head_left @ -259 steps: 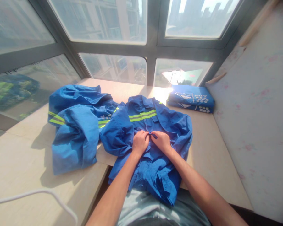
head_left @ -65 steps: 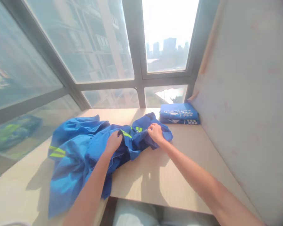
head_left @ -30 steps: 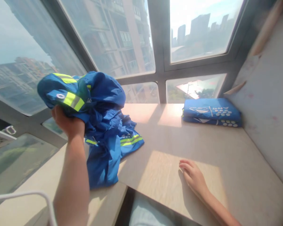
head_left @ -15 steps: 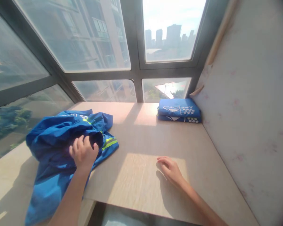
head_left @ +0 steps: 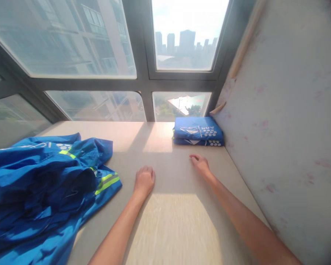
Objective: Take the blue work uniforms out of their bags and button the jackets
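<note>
A heap of crumpled blue work jackets point(head_left: 46, 187) with yellow-green reflective stripes lies on the left of the pale wooden table point(head_left: 176, 228). My left hand point(head_left: 145, 180) rests on the bare tabletop just right of the heap, fingers curled into a loose fist, holding nothing. My right hand point(head_left: 200, 164) lies flat on the table, fingers apart and empty, a short way in front of a stack of two neatly folded blue garments point(head_left: 198, 131) in the far right corner.
Large windows point(head_left: 182, 36) with dark frames run along the table's far edge. A pale wall point(head_left: 287, 110) with faint pink marks bounds the right side. A strip of sunlight falls on the tabletop between my arms.
My left hand has let go of the crumpled jackets and moved right onto the bare table, now a fist. My right hand has slid forward toward the folded stack.
</note>
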A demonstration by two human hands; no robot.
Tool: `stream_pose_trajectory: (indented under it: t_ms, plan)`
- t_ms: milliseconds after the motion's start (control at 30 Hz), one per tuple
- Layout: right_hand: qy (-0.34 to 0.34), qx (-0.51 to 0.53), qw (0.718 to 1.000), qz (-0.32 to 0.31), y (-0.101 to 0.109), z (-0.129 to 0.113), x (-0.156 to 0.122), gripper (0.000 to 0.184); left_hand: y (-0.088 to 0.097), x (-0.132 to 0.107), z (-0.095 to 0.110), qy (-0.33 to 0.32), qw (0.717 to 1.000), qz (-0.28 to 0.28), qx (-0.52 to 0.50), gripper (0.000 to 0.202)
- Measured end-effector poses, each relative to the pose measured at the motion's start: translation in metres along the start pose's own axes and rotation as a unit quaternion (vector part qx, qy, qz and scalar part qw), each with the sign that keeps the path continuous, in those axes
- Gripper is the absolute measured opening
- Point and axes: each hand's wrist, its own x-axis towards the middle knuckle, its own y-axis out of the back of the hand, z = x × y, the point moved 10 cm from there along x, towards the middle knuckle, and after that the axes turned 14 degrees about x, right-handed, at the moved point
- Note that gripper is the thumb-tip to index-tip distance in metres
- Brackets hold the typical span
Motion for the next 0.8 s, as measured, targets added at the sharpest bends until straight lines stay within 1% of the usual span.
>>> stream_pose_trajectory:
  t_ms: [67, 167, 233, 267, 333, 367, 433, 533, 600, 700, 800]
  plan:
    - [0.013, -0.021, 0.999, 0.028, 0.015, -0.010, 0.042, 0.040, -0.003, 0.008, 0.008, -0.024, 1.000, 0.001, 0.003, 0.018]
    - [0.051, -0.059, 0.995, 0.063, 0.036, -0.033, 0.113, 0.042, -0.007, 0.011, 0.007, -0.036, 0.999, 0.003, 0.007, 0.016]
    - [0.078, -0.148, 0.984, 0.063, 0.038, -0.044, 0.154, 0.046, -0.008, 0.011, 0.004, -0.035, 0.999, 0.007, 0.011, 0.017]
    - [0.076, -0.203, 0.974, 0.060, 0.036, -0.043, 0.170, 0.052, -0.009, 0.010, 0.003, -0.035, 0.999, 0.008, 0.012, 0.018]
    - [0.045, -0.295, 0.953, 0.053, 0.030, -0.031, 0.191, 0.063, -0.012, 0.010, 0.002, -0.036, 0.999, 0.008, 0.011, 0.020]
    - [0.025, -0.316, 0.947, 0.052, 0.027, -0.023, 0.196, 0.064, -0.013, 0.011, 0.002, -0.037, 0.999, 0.007, 0.011, 0.021]
    - [0.002, -0.329, 0.943, 0.053, 0.021, -0.008, 0.198, 0.059, -0.016, 0.011, 0.002, -0.037, 0.999, 0.008, 0.011, 0.022]
    - [0.006, -0.332, 0.941, 0.066, 0.018, -0.002, 0.192, 0.049, -0.017, 0.012, 0.002, -0.037, 0.999, 0.015, 0.014, 0.022]
    - [0.014, -0.333, 0.940, 0.073, 0.019, -0.004, 0.188, 0.043, -0.017, 0.012, 0.002, -0.040, 0.999, 0.018, 0.012, 0.022]
    - [0.029, -0.330, 0.941, 0.074, 0.023, -0.015, 0.184, 0.035, -0.016, 0.011, 0.003, -0.041, 0.999, 0.020, 0.008, 0.022]
    - [0.047, -0.325, 0.942, 0.073, 0.031, -0.032, 0.180, 0.036, -0.014, 0.011, 0.003, -0.041, 0.999, 0.022, 0.010, 0.022]
